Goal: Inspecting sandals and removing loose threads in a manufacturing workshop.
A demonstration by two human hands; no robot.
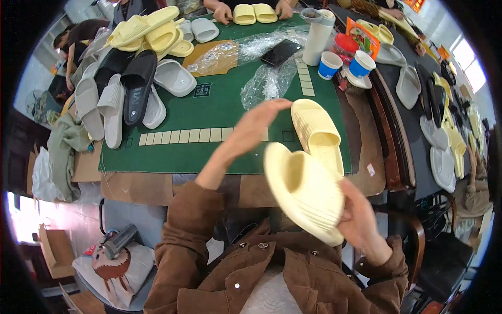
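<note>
My right hand (361, 222) has its grip closed on the heel end of a pale yellow slide sandal (306, 191), which I hold tilted above the near edge of the green mat (209, 112), its ribbed sole turned toward me. My left hand (256, 125) is open and flat, grip wide and holding nothing, fingers stretched out so the tips touch the toe end of a second pale yellow slide sandal (316, 133) lying on the near right corner of the mat, just behind the one I hold. On the left part of the mat lies a heap of grey, white and black slides (125, 94), with more yellow slides (154, 34) piled at its far left corner. Crumpled clear plastic bags (266, 83) lie near the mat's middle, a black phone (281, 52) just beyond them. At the mat's far right corner stand a white tumbler (318, 39) and two blue paper cups (345, 64). Across the far edge, another person's hands (223, 13) rest beside a yellow pair (254, 13).
</note>
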